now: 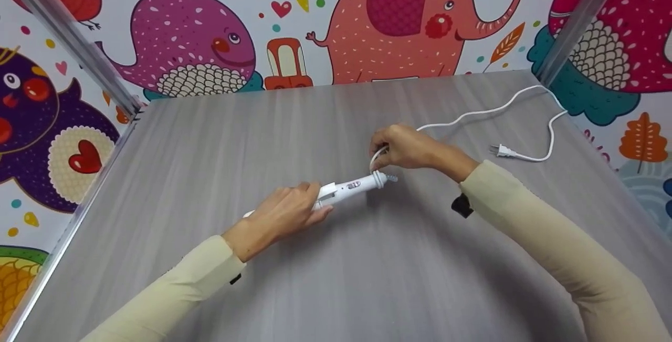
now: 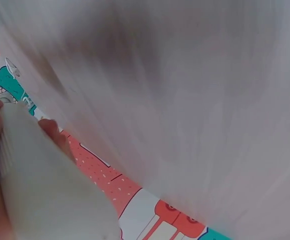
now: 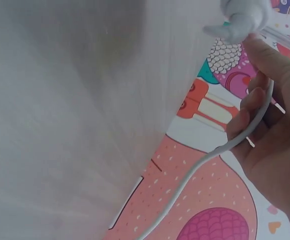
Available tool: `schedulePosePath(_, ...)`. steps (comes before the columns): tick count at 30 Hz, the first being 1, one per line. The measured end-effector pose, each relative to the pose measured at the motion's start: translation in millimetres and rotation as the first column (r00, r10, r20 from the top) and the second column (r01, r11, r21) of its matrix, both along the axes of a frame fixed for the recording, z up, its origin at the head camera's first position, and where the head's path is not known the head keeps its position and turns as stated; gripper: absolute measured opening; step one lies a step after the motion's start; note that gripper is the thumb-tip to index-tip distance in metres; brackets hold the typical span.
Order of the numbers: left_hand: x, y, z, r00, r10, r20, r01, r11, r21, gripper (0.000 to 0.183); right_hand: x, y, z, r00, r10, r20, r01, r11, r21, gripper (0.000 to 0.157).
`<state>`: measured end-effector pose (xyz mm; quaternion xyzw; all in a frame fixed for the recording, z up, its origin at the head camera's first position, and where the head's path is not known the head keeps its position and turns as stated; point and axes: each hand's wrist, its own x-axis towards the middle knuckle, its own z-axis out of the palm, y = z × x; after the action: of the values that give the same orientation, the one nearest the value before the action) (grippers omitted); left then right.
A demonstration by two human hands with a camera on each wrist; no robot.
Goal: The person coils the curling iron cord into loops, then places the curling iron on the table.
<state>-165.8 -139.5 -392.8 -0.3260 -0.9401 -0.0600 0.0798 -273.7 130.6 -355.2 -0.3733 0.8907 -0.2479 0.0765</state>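
In the head view my left hand [image 1: 287, 208] grips a white hair iron [image 1: 357, 186] around its body, held at a slant over the table. Its handle end, with small buttons and a ribbed cord sleeve [image 1: 391, 178], points right. My right hand [image 1: 407, 146] holds the white power cord [image 1: 475, 113] in curled fingers, close by that end. From the right wrist, the cord [image 3: 199, 161] crosses the fingers, and the thumb reaches up to the iron's end [image 3: 247, 17]. The iron's pale shell [image 2: 50, 180] fills the lower left of the left wrist view. The left palm hides its far part.
The cord trails over the grey wood-grain table [image 1: 220, 147] to the back right corner and loops forward to a two-pin plug [image 1: 505, 151]. Walls printed with cartoon animals [image 1: 399, 32] and metal posts [image 1: 583, 21] border the table.
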Motion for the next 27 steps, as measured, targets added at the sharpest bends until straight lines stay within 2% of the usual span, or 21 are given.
schedulePosePath(5, -1.8, 2.2, -2.2, 0.999, 0.012, -0.038, -0.012, 1.000, 0.002, 0.036, 8.1, -4.4, 1.0, 0.999, -0.027, 0.023, 0.027, 1.000, -0.015, 0.015)
schedulePosePath(10, -4.0, 1.2, -3.6, 0.996, 0.073, -0.043, -0.071, 0.997, 0.038, 0.037, 15.3, -9.5, 4.7, 0.998, -0.059, 0.033, 0.060, 0.997, -0.056, 0.027)
schedulePosePath(12, -4.5, 0.5, -3.8, 0.994, 0.096, -0.056, -0.094, 0.994, 0.050, 0.038, 17.8, -8.8, 5.7, 0.996, -0.075, 0.047, 0.077, 0.995, -0.060, 0.025)
schedulePosePath(19, -5.0, 1.0, -4.4, 0.977, 0.174, -0.122, -0.166, 0.983, 0.076, 0.039, 22.3, 2.0, 8.3, 0.974, -0.143, 0.173, 0.153, 0.987, -0.047, 0.022)
schedulePosePath(23, -4.6, 2.2, -4.8, 0.967, 0.220, -0.127, -0.206, 0.972, 0.114, 0.038, 21.8, 5.8, 6.8, 0.969, -0.117, 0.219, 0.126, 0.992, -0.026, 0.026)
schedulePosePath(27, -3.0, 1.5, -3.1, 0.958, 0.270, -0.100, -0.250, 0.952, 0.177, 0.037, 17.3, 13.5, -0.3, 0.943, -0.029, 0.332, 0.049, 0.997, -0.053, 0.029)
